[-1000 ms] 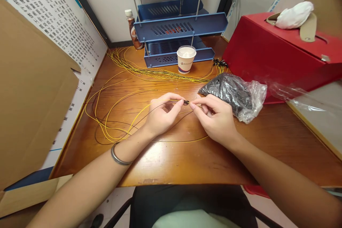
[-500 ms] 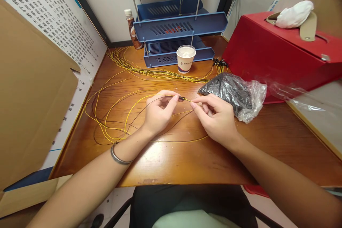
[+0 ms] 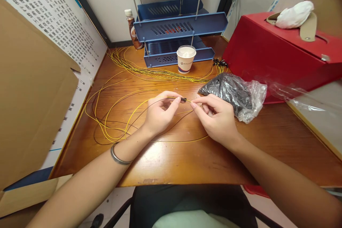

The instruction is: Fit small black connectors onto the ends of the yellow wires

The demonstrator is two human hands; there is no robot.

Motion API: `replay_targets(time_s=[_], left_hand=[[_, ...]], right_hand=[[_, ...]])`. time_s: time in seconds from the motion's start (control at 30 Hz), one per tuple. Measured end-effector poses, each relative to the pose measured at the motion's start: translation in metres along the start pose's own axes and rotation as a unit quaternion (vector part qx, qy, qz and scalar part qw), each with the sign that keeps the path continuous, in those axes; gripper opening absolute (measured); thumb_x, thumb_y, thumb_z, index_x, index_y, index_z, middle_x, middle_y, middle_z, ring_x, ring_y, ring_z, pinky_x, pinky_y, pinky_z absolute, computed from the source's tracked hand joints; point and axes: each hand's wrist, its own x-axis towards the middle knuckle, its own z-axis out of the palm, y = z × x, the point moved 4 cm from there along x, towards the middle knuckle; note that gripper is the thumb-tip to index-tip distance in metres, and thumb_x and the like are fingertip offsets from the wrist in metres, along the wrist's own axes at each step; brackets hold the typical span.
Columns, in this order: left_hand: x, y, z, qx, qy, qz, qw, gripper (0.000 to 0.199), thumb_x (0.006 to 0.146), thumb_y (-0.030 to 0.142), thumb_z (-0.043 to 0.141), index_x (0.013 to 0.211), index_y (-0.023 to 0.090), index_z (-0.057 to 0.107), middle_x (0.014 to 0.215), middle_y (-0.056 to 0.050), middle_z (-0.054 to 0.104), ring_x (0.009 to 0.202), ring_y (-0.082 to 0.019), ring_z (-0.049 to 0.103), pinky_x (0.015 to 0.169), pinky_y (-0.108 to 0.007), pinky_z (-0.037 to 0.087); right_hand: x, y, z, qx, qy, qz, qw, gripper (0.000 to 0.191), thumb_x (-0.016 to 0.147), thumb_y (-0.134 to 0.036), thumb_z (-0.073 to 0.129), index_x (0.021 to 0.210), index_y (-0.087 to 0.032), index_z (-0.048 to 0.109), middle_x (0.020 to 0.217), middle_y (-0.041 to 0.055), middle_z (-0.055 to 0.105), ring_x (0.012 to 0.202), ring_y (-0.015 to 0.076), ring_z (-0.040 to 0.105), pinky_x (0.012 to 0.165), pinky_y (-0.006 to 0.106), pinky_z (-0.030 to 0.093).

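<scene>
Between thumb and forefinger, my left hand point(image 3: 162, 112) pinches a small black connector point(image 3: 183, 99), whose right end sticks out past the fingertips. My right hand point(image 3: 217, 117), just to its right, pinches the thin yellow wire point(image 3: 188, 101) that runs from the connector. Loose yellow and dark wires point(image 3: 107, 114) loop over the wooden table point(image 3: 171, 164) left of my left hand. A long bundle of yellow and black wires point(image 3: 160, 74) lies behind both hands, with black ends at its right.
A clear bag of black parts point(image 3: 229, 91) lies behind my right hand. Farther back stand a paper cup point(image 3: 186, 58), a bottle point(image 3: 133, 32) and a blue rack point(image 3: 181, 26). A red box point(image 3: 272, 53) is at right, cardboard point(image 3: 34, 92) at left.
My left hand has shifted very slightly to the right, with the connector still in its fingertips. My right hand looks nearly unmoved.
</scene>
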Motion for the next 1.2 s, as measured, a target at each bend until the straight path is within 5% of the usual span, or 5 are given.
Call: replay_targets(time_s=[0.33, 0.73, 1.2], left_hand=[[-0.0014, 0.0008, 0.0034, 0.003, -0.046, -0.017, 0.999, 0.016, 0.09, 0.032, 0.07, 0.09, 0.016, 0.072, 0.08, -0.005, 0.077, 0.052, -0.009, 0.061, 0.05, -0.02, 0.05], [0.0016, -0.0028, -0.0001, -0.048, 0.029, -0.041, 0.998, 0.025, 0.088, 0.039, 0.073, 0.086, 0.015, 0.071, 0.082, -0.009, 0.079, 0.065, -0.016, 0.074, 0.045, -0.017, 0.053], [0.0014, -0.0042, 0.0009, -0.046, 0.011, -0.034, 0.998, 0.026, 0.089, 0.041, 0.073, 0.088, 0.016, 0.071, 0.082, -0.008, 0.079, 0.063, -0.014, 0.072, 0.047, -0.019, 0.054]], right_hand=[[0.0, 0.0015, 0.0015, -0.004, -0.019, 0.011, 1.0, 0.01, 0.089, -0.015, 0.068, 0.086, -0.016, 0.078, 0.062, -0.0047, 0.046, 0.055, 0.0096, 0.041, 0.055, 0.026, 0.034], [-0.0002, 0.0025, 0.0014, -0.006, -0.013, 0.023, 1.0, 0.009, 0.089, -0.019, 0.067, 0.086, -0.019, 0.076, 0.061, -0.0043, 0.047, 0.053, 0.0103, 0.041, 0.055, 0.027, 0.035], [0.0, 0.0018, 0.0008, 0.006, -0.001, 0.025, 1.0, 0.009, 0.089, -0.019, 0.067, 0.085, -0.019, 0.075, 0.061, -0.0037, 0.048, 0.053, 0.0104, 0.042, 0.053, 0.027, 0.034]])
